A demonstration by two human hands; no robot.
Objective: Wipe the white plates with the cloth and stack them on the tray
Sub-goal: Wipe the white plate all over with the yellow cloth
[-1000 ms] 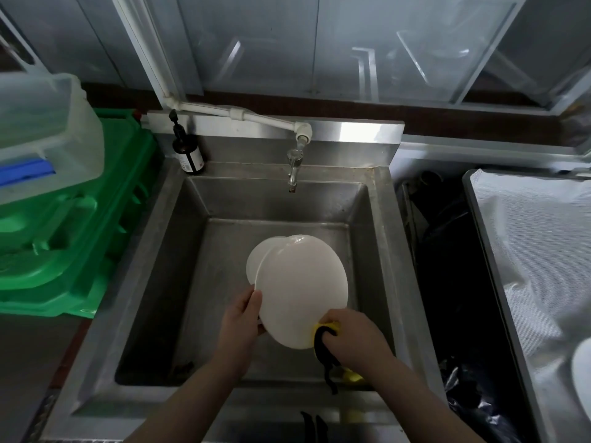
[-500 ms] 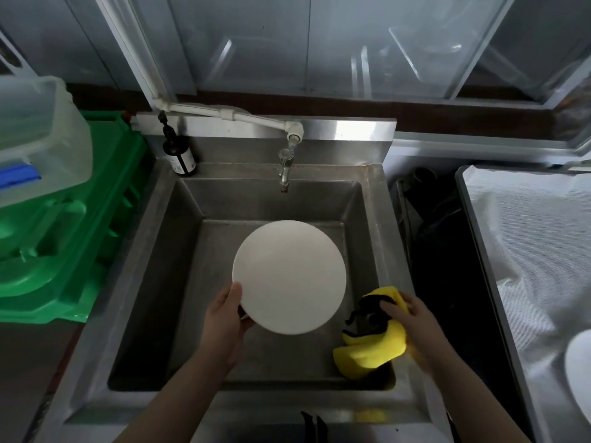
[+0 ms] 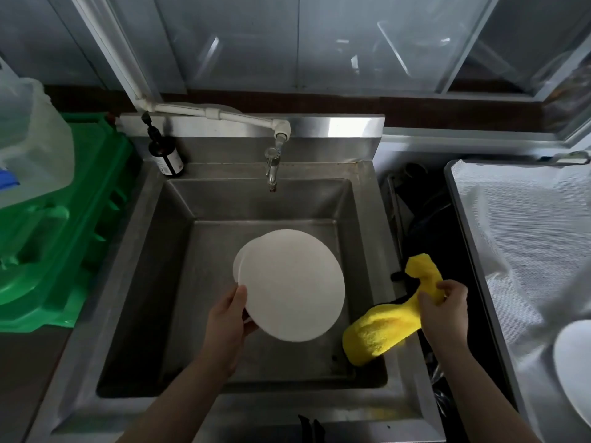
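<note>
Over a steel sink [image 3: 128,266], the left hand [image 3: 228,324] grips two overlapping white plates [image 3: 294,282] at their seven o'clock edge. At three o'clock, apart from them, the right hand [image 3: 443,306] clutches a bunched yellow cloth [image 3: 383,330]. Farther right lies a lined tray [image 3: 518,251].

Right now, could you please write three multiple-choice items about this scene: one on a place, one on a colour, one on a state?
1. Where is the dark bottle?
A. on the back left corner of the sink
B. on the tray
C. inside the basin

2. What colour is the cloth?
A. blue
B. yellow
C. red

3. What is the left hand doing?
A. hanging idle
B. turning the tap
C. holding white plates over the basin

Answers:
1 A, since the bottle stands on the rim beside the tap.
2 B, since the cloth in the right hand is bright yellow.
3 C, since its thumb lies on the front plate's edge.
</note>
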